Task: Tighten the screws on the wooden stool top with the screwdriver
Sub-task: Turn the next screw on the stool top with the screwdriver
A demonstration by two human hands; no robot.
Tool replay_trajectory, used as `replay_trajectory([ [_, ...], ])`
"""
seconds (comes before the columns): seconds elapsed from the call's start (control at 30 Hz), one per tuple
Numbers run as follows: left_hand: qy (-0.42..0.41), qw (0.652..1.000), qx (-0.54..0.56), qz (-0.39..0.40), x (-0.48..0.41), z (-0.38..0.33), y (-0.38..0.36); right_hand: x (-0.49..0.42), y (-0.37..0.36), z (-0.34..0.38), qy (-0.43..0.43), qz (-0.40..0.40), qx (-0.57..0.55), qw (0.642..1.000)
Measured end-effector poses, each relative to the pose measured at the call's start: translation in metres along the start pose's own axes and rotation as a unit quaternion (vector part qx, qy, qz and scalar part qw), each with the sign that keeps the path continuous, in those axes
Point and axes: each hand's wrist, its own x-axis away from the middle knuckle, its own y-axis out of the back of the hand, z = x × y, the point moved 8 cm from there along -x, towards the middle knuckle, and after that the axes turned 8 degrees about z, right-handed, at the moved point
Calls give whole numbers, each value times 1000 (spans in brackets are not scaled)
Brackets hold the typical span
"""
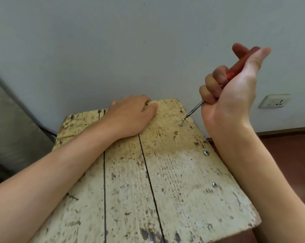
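The worn, cream-painted wooden stool top [174,181] fills the lower middle of the head view. My right hand [234,95] grips a screwdriver [237,65] with a red handle. Its metal tip sits on a raised screw [182,122] that stands tilted out of the board near the far right corner. Two more screws, one [206,152] and another [214,185], lie flush along the right edge. My left hand [130,116] rests on the far end of the top, its fingers curled over the far edge.
A pale wall stands right behind the stool, with a white socket [274,101] low at the right. Dark red floor [288,151] shows to the right. A grey metallic surface [9,130] rises at the left.
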Motion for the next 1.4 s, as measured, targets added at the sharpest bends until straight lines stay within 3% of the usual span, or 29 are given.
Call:
replay_trajectory([
  [0.27, -2, 1000, 2, 0, -1, 0, 1, 4, -10, 10, 48, 18, 38, 998],
  [1.17, 2, 1000, -2, 2, -1, 0, 1, 7, -19, 12, 66, 46, 79, 994],
  [1.4, 0, 1000, 7, 5, -1, 1, 0, 8, -27, 14, 85, 86, 110, 987],
])
